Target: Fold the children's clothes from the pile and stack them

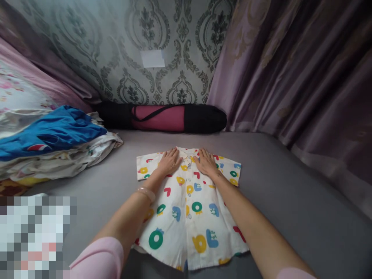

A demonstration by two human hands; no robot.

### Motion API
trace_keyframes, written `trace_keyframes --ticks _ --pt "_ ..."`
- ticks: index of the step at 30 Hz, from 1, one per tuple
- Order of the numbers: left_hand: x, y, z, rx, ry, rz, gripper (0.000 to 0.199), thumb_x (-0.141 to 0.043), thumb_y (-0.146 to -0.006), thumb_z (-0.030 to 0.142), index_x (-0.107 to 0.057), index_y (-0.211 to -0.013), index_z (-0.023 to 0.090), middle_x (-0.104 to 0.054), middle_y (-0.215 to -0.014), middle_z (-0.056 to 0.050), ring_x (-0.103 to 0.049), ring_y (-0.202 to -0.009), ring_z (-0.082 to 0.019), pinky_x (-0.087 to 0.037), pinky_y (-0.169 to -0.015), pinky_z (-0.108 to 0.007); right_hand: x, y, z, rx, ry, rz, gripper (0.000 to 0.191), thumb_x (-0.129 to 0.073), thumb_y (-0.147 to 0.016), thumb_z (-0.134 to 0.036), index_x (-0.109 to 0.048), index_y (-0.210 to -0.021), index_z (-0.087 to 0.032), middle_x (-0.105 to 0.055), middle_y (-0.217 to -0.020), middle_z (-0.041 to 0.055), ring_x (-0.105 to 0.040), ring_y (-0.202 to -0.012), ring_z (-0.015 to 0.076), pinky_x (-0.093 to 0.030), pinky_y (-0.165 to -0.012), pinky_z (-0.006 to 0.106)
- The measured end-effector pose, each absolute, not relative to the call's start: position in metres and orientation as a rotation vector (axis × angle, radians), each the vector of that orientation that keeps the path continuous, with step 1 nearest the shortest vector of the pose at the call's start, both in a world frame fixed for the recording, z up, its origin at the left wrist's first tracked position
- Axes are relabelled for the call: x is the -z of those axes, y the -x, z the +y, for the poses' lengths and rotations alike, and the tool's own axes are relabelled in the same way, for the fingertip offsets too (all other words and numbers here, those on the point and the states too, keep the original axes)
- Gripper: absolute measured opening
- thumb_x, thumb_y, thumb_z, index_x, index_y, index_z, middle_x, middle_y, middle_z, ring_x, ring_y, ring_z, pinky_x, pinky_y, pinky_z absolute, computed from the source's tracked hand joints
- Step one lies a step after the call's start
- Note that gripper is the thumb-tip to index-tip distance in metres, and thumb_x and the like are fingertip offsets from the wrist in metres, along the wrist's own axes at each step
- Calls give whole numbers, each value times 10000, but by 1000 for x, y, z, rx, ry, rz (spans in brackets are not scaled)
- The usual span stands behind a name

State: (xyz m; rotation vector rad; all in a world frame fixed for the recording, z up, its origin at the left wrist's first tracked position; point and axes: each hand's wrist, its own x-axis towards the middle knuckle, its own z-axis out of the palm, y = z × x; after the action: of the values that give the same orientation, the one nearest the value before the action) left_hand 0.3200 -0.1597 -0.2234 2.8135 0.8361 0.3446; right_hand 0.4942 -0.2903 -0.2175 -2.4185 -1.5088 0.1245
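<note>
A white short-sleeved shirt [190,211] lies front up on the grey sheet [290,193], printed with colourful letter-like shapes, green "O" forms among them. A pale bangle [147,193] circles the left wrist. Near the collar, the left hand [171,161] and right hand [206,162] press palm down on the shirt, each grip flattened with fingers extended, grasping nothing. Leftward, a clothes pile [78,159] includes a blue garment [58,128] bearing a red-and-white emblem, without readable lettering. Beyond, a long black-and-magenta bag [162,118] lies against the patterned wall [183,31]; its contents are hidden.
</note>
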Motion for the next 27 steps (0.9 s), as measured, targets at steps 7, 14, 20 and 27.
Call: trace_keyframes --ticks 7,14,20,27 --pt "194 -257 -174 -592 -2758 677 535 -358 -946 439 -406 -1361 104 -443 -1390 -203 -447 -1276 -291 -358 -1071 -425 195 -507 -344 -113 1973 -1289 465 -337 -936 -350 -520 -1300 -126 -517 -1375 142 -459 -1284 200 -369 -1054 322" --pt "182 -136 -220 -496 -2403 931 563 -427 -865 580 -516 -1242 171 -629 -1115 -125 -636 -891 -220 -532 -764 -345 189 -505 -474 -561 1988 -946 257 -473 -863 -348 -634 -979 -185 -708 -897 75 -666 -671 155 -525 -584 261" --pt "171 -84 -283 -343 -2065 1119 564 -490 -807 641 -565 -1180 225 -682 -943 -35 -644 -851 -207 -528 -740 -311 179 -458 -543 -709 2210 -990 283 -455 -859 -403 -633 -880 -185 -710 -818 44 -588 -502 116 -443 -494 239" --pt "185 -65 -321 -426 -2114 1058 646 -650 -753 554 -481 -1299 255 -603 -1053 -41 -583 -929 -193 -488 -810 -317 182 -412 -559 -423 2463 -1039 455 -452 -857 -463 -551 -1194 -174 -679 -762 23 -621 -659 188 -416 -595 281"
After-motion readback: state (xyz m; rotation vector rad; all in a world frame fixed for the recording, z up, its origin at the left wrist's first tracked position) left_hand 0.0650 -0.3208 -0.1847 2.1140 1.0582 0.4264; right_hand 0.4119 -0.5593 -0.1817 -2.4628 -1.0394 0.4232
